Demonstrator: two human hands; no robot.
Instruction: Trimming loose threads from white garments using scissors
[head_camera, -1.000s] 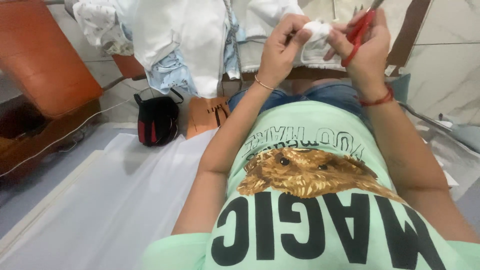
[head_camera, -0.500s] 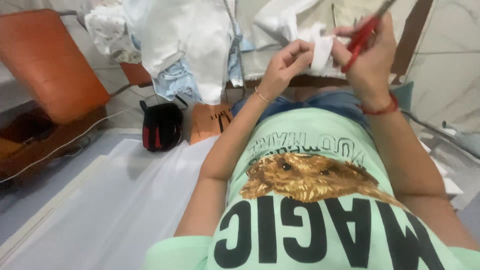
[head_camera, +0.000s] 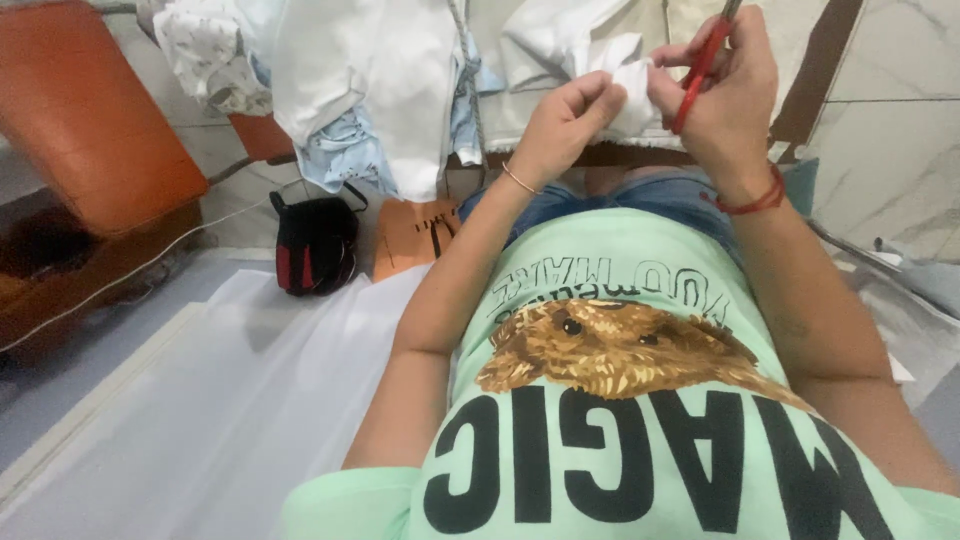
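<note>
My left hand (head_camera: 568, 118) pinches a small piece of white cloth (head_camera: 628, 88) in front of my chest. My right hand (head_camera: 728, 92) grips red-handled scissors (head_camera: 697, 72), whose blades point up and run out of the top of the view. The scissors sit right beside the white cloth, close to my left fingertips. A thin bracelet circles my left wrist and a red thread band my right wrist. Below the hands are my green printed shirt and blue jeans.
White and pale blue garments (head_camera: 370, 90) hang in a heap at the top centre. A black bag with red trim (head_camera: 315, 245) stands on the floor, an orange chair (head_camera: 90, 130) is at left, and a white sheet (head_camera: 230, 400) covers the lower left.
The view has shifted slightly, so both hands sit a little lower and to the right. The hands keep the same hold on cloth and scissors.
</note>
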